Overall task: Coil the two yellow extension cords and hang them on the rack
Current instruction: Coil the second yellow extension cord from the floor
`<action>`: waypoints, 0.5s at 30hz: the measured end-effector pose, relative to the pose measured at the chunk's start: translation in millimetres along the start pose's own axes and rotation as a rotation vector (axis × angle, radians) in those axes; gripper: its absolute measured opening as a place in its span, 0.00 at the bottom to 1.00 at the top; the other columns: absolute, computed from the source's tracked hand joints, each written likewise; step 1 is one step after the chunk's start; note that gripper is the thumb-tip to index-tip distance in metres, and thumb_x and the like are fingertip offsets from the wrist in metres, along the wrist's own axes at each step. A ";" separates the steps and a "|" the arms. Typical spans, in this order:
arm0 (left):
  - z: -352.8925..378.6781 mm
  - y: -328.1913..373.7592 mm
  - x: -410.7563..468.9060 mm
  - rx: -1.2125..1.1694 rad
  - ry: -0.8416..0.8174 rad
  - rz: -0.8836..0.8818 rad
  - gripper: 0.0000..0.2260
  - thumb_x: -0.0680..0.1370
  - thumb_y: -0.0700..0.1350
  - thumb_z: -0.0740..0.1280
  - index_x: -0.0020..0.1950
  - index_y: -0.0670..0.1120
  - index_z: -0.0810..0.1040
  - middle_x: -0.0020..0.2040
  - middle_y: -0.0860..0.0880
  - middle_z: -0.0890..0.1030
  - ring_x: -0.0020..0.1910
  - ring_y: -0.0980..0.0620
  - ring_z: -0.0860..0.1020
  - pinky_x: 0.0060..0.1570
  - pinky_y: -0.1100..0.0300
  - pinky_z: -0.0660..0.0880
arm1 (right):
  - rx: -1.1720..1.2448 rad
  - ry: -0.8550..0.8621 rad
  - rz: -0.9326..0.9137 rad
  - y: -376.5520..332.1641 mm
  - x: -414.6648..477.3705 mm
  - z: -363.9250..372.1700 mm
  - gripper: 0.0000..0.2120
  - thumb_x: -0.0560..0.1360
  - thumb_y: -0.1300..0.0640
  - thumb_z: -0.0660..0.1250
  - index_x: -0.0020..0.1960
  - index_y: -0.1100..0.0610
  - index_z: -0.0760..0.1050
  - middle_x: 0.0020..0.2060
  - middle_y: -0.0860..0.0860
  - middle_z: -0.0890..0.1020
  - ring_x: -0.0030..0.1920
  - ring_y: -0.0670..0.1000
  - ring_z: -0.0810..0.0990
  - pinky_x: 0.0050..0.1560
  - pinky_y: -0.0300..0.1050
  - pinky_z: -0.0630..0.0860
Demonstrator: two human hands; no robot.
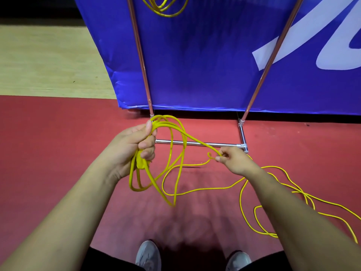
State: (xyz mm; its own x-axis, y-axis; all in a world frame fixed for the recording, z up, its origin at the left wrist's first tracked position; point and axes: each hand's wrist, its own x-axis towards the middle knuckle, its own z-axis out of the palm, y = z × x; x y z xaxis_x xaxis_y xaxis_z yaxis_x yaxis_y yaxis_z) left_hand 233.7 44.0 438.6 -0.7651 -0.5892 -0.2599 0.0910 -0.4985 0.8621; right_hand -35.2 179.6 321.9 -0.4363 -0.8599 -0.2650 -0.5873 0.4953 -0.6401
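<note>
My left hand (134, 147) is shut on several loops of a yellow extension cord (172, 173), and its yellow plug end peeks out below my fingers. The loops hang down in front of me. My right hand (232, 160) pinches the same cord between thumb and fingers to the right; from there the loose length trails in curves over the red floor (58, 153) at the right. A second yellow cord (166, 6), coiled, hangs at the top edge between the posts of the metal rack (195, 143), its upper part cut off by the frame.
The rack's two slanted posts rise in front of a blue banner (214, 65); its chrome base bars lie on the floor just beyond my hands. Wooden flooring (48, 61) lies at far left. My two grey shoes (148, 255) show at the bottom.
</note>
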 end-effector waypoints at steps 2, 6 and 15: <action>-0.3 -1.2 1.8 0.005 0.038 0.016 0.11 0.78 0.50 0.59 0.44 0.43 0.71 0.24 0.52 0.67 0.20 0.55 0.67 0.24 0.65 0.66 | 0.109 0.009 0.016 -3.2 -1.7 3.3 0.10 0.77 0.61 0.67 0.37 0.60 0.74 0.30 0.48 0.76 0.27 0.40 0.72 0.30 0.33 0.66; -6.2 -3.4 1.7 -0.076 -0.005 0.015 0.13 0.74 0.50 0.67 0.49 0.41 0.76 0.31 0.49 0.75 0.30 0.52 0.78 0.31 0.62 0.76 | 0.365 0.117 0.110 -0.6 5.5 8.9 0.09 0.76 0.63 0.68 0.40 0.59 0.70 0.30 0.56 0.80 0.27 0.51 0.76 0.32 0.41 0.72; -8.2 -2.4 -5.0 -0.073 -0.187 -0.104 0.19 0.60 0.46 0.81 0.48 0.42 0.83 0.38 0.45 0.82 0.39 0.46 0.83 0.35 0.58 0.80 | 0.107 0.332 0.194 5.7 5.2 8.2 0.17 0.78 0.50 0.65 0.39 0.64 0.77 0.30 0.58 0.82 0.20 0.41 0.72 0.34 0.42 0.69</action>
State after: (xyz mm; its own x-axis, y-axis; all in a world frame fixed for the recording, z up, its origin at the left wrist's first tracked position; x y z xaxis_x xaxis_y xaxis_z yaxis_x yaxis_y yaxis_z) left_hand 242.5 42.9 434.2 -0.8768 -0.4077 -0.2551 0.0461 -0.5991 0.7994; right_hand -35.3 176.9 311.0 -0.7392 -0.6562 -0.1517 -0.4058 0.6137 -0.6773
